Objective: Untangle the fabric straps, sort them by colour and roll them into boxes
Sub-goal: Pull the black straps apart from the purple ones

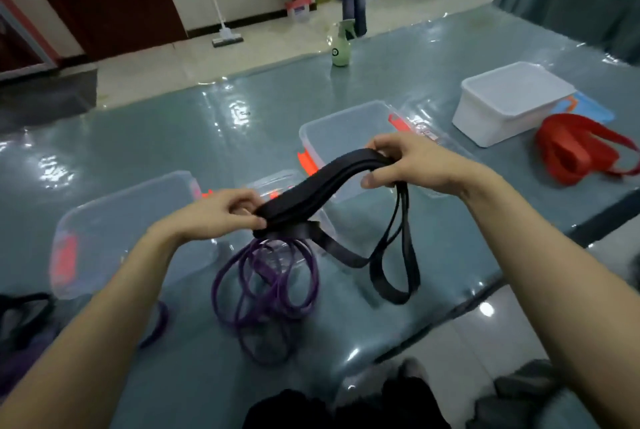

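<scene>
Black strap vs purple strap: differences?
The black strap is held up by the left hand and right hand; the purple strap lies on the table, untouched. The black strap is gathered into a flat folded bundle with loops hanging; the purple strap sprawls in loose coils. Neither is in a box.

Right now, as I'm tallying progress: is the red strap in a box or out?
Out: the red strap lies on the table beside the white box.

I could pass over the bare table (156, 130) at centre left; the left clear box (124, 194), middle clear box (332, 144) and purple straps (266, 293) block the lower centre.
</scene>
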{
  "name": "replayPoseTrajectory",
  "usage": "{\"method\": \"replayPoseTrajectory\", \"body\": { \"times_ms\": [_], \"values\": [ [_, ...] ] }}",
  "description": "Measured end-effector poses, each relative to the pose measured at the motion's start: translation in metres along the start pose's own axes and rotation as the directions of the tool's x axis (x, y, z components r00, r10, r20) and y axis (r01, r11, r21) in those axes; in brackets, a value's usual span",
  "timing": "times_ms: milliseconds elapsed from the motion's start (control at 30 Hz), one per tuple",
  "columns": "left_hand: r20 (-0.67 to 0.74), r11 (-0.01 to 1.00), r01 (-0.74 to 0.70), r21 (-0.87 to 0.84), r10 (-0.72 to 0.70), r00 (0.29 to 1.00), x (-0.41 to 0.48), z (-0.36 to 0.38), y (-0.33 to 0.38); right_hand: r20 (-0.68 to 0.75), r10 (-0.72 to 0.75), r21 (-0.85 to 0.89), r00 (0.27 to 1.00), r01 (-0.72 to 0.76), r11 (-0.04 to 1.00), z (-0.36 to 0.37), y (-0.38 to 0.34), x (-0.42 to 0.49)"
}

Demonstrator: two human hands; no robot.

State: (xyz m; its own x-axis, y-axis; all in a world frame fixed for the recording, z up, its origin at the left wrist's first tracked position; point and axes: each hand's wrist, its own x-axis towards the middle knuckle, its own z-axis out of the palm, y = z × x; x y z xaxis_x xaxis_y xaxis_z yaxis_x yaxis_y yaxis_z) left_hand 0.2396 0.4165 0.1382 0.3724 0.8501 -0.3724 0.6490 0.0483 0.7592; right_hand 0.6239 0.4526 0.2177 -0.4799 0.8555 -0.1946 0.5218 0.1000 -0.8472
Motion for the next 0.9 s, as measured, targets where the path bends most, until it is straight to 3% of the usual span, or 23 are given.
{"method": "replayPoseTrajectory", "body": {
  "times_ms": [100, 233, 333, 533, 600, 700, 767, 833, 900],
  "values": [
    [0.147, 0.999, 0.02, 0.033, -0.025, 0.989, 0.033, 0.065, 0.011, 0.152, -0.042, 0.002, 0.988, 0.042, 0.999, -0.015, 0.017, 0.008],
    [0.016, 0.987, 0.013, -0.16, -0.01, 1.0, 0.084, 0.16, 0.05, 0.214, 0.01, -0.009, 0.977, -0.009, 1.0, -0.045, 0.058, 0.016],
    [-0.072, 0.985, 0.052, -0.164, -0.065, 0.995, 0.118, 0.215, 0.077, 0.227, 0.035, 0.073, 0.973, -0.052, 0.996, -0.073, 0.092, 0.014],
    [-0.152, 0.942, 0.021, -0.336, -0.076, 0.985, 0.168, 0.268, 0.13, 0.258, 0.069, 0.097, 0.964, -0.097, 0.991, -0.126, 0.138, -0.006],
    [-0.183, 0.876, -0.008, -0.482, -0.092, 0.979, 0.175, 0.266, 0.15, 0.241, 0.021, 0.223, 0.97, -0.077, 0.972, -0.148, 0.143, -0.006],
    [-0.246, 0.681, -0.115, -0.723, -0.097, 0.964, 0.181, 0.248, 0.19, 0.181, 0.022, 0.503, 0.983, -0.112, 0.857, -0.18, 0.143, 0.012],
    [-0.317, 0.603, -0.213, -0.769, -0.07, 0.946, 0.187, 0.233, 0.214, 0.172, 0.007, 0.613, 0.985, -0.113, 0.782, -0.199, 0.146, 0.024],
    [-0.419, 0.664, -0.268, -0.698, -0.074, 0.905, 0.192, 0.217, 0.232, 0.149, -0.042, 0.455, 0.988, -0.031, 0.89, -0.215, 0.157, 0.03],
    [-0.531, 0.808, -0.229, -0.543, -0.119, 0.839, 0.194, 0.201, 0.245, 0.148, -0.072, 0.071, 0.986, 0.062, 0.996, -0.226, 0.172, 0.03]
  ]
}}
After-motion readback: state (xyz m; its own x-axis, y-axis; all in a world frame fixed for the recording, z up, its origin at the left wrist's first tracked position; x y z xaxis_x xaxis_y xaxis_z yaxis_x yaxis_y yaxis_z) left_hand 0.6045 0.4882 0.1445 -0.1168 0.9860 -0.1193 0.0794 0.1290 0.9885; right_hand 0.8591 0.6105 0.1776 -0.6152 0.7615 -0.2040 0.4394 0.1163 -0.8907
